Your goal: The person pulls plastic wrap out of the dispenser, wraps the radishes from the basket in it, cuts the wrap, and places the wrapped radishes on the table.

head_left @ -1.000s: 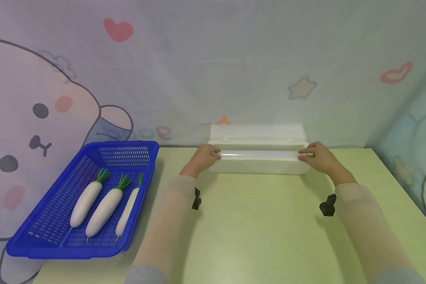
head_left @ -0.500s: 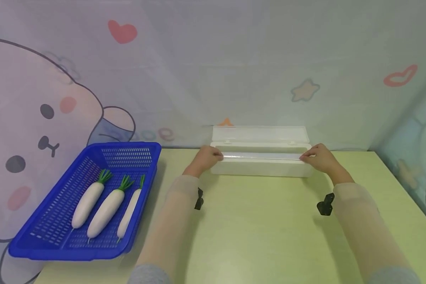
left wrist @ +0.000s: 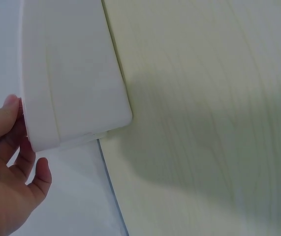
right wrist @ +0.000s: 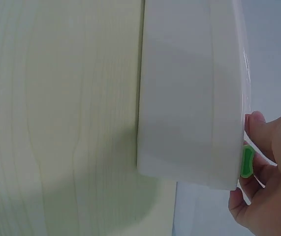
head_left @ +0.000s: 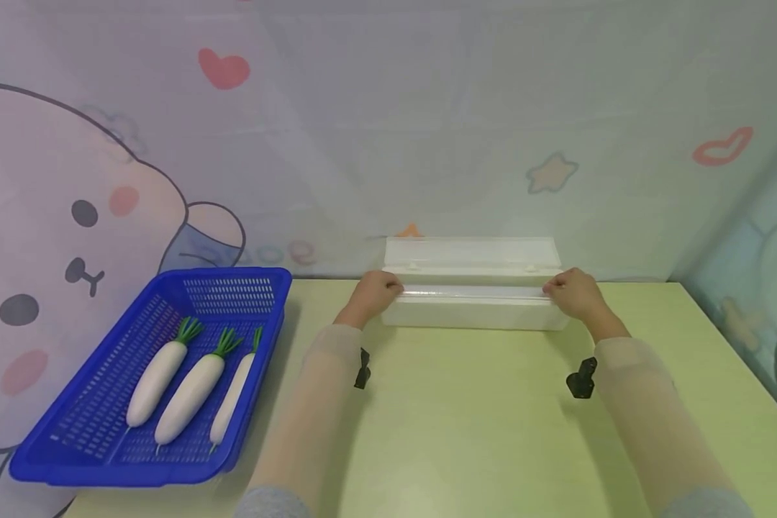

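A long white plastic wrap box [head_left: 473, 315] stands at the back of the table, its lid [head_left: 471, 252] tipped up against the backdrop. A shiny strip of plastic wrap [head_left: 473, 291] spans its opening. My left hand [head_left: 374, 296] pinches the wrap at the left end with thumb and forefinger; in the left wrist view the other fingers [left wrist: 41, 179] curl below the box's upper edge. At the right end my right hand [head_left: 576, 293] pinches the wrap likewise. Beside its fingers, a small green piece [right wrist: 247, 161] shows at the box edge in the right wrist view.
On the left stands a blue plastic basket [head_left: 259, 403] holding three white radishes [head_left: 191, 399] with green tops. A patterned cloth backdrop [head_left: 375, 129] hangs right behind the pale green table [head_left: 473, 432]. Black wrist mounts [head_left: 581, 379] stick out inward from both sleeves.
Both hands have closed their fingertips on the plastic wrap's ends. The strip has risen slightly and now covers more of the box's inside. The basket and radishes stay put.
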A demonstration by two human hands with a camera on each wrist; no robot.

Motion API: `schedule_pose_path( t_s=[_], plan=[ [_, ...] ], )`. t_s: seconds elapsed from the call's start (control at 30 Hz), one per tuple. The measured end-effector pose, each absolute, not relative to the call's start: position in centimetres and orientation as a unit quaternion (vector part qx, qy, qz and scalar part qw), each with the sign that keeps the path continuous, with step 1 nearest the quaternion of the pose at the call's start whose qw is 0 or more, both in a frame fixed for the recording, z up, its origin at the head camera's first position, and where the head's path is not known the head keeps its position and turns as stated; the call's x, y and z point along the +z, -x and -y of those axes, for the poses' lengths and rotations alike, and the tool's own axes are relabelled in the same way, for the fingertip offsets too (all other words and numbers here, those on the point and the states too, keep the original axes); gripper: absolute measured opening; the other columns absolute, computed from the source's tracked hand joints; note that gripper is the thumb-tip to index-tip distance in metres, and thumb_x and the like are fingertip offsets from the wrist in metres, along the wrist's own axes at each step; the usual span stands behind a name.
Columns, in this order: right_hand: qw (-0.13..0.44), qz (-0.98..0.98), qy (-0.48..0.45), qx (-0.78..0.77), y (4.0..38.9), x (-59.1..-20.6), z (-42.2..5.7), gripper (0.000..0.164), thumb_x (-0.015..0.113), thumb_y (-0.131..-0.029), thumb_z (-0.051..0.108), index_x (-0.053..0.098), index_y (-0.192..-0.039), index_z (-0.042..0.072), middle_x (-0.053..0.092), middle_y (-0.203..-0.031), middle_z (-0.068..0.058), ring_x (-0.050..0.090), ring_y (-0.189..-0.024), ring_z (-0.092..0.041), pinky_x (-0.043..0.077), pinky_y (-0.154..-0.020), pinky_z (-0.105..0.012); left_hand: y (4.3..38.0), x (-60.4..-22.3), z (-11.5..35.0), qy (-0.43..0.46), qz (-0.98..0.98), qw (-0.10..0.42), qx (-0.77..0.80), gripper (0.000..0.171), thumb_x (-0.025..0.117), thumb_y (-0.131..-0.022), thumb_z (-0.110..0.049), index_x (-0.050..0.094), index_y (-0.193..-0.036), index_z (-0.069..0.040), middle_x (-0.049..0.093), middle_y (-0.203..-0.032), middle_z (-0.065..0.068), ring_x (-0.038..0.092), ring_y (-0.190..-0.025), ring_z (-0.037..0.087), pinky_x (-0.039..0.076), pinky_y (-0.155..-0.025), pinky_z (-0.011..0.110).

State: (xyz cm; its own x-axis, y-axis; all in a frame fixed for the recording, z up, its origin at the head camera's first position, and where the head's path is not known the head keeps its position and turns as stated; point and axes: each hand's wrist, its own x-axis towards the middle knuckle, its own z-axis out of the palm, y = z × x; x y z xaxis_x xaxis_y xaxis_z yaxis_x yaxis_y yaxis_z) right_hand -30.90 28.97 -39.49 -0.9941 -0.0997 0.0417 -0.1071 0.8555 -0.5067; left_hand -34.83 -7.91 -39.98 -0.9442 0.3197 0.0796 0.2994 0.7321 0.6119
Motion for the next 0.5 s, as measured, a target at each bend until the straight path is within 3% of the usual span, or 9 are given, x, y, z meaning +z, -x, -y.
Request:
schedule_pose_path(
  t_s=[0.17,0.37,0.5],
  plan=[
    [0.009,0.961,-0.031,0.275,30.73,-39.70,-28.73,0.033,0.043,-0.102,0.019,0.062,-0.107,-0.008,0.062,-0.092,-0.022,0.053,-0.080,-0.032,0.044,-0.069,-0.042,35.26,-40.20,7.75,-0.146,-0.935,0.009,0.322,0.021,0.055,-0.097,-0.017,0.072,-0.101,-0.005,0.068,-0.097,0.007,0.058,-0.083,0.019,0.049,-0.078,0.034],
    [0.013,0.959,-0.025,0.281,30.78,-39.79,-28.77,0.036,0.039,-0.104,0.022,0.058,-0.114,-0.007,0.060,-0.111,-0.027,0.053,-0.090,-0.034,0.044,-0.076,-0.046,35.30,-39.88,7.57,-0.112,-0.931,0.017,0.346,0.025,0.052,-0.099,-0.020,0.070,-0.110,-0.005,0.068,-0.108,0.008,0.061,-0.094,0.021,0.049,-0.087,0.037],
    [0.014,0.961,-0.021,0.276,30.87,-39.49,-28.79,0.036,0.038,-0.104,0.023,0.057,-0.114,-0.007,0.060,-0.109,-0.027,0.052,-0.088,-0.034,0.043,-0.074,-0.045,35.11,-39.64,7.35,-0.105,-0.930,0.008,0.352,0.026,0.051,-0.100,-0.020,0.068,-0.111,-0.004,0.067,-0.111,0.009,0.060,-0.096,0.022,0.049,-0.086,0.037]
  ],
)
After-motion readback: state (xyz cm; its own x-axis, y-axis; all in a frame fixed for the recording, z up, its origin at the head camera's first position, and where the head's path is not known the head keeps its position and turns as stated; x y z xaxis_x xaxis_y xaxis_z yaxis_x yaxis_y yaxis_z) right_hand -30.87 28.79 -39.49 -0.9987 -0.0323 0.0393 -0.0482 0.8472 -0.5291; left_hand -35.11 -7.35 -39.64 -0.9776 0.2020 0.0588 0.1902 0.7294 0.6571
